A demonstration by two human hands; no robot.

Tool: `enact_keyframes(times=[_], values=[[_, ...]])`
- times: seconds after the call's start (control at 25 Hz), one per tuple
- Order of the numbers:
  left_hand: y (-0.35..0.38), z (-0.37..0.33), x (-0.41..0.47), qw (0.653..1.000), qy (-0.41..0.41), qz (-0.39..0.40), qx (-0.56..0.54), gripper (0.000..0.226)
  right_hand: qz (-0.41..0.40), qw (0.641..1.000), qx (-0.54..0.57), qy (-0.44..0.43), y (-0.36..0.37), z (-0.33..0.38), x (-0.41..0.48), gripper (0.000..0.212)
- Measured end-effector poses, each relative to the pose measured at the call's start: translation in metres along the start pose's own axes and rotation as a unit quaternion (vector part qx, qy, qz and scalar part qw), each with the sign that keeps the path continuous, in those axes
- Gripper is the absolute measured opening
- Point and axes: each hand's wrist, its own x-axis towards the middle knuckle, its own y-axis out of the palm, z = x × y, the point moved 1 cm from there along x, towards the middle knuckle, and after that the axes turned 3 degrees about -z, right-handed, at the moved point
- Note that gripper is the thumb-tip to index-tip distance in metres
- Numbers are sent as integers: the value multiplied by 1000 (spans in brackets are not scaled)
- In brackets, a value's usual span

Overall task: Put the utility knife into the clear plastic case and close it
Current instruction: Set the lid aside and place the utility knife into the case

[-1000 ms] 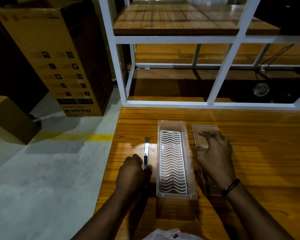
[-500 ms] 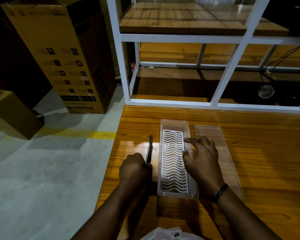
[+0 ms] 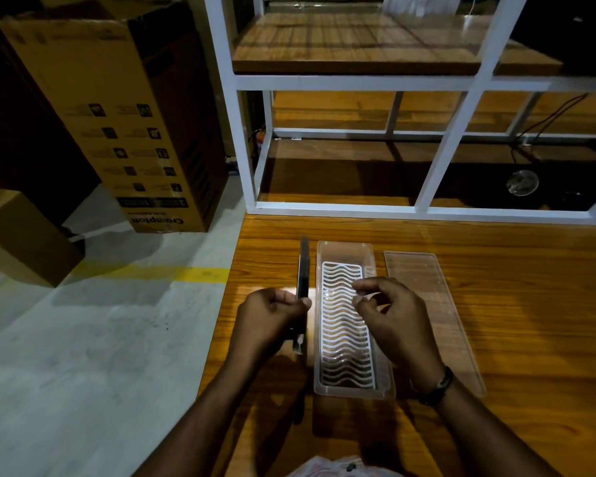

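Utility knife sits clamped in the left hand, beside the clear case (lid off). Right hand hovers over it, fingers loosely curled, empty

Dark utility knife beside open clear case.

A dim room: grey concrete floor with a yellow stripe, two cardboard boxes at left, a white-framed shelf unit behind the wooden bench.
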Motion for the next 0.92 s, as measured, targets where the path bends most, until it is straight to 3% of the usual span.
enact_keyframes(times=[0.2,0.4,0.48,0.68,0.76,0.92], values=[[16,-13,-5,996,33,61,-65,21,84,973,184,110,12,12,12,16],[28,-11,-16,993,70,91,-35,26,82,978,167,99,9,20,17,17],[27,-14,-23,988,100,114,-7,40,72,981,152,100,5,21,19,16],[23,-13,-31,938,214,199,186,112,50,982,158,94,2,24,26,15],[23,-12,-31,923,239,199,228,119,50,982,157,87,1,24,26,13],[24,-12,-31,926,249,179,219,116,56,983,155,80,2,24,23,14]])
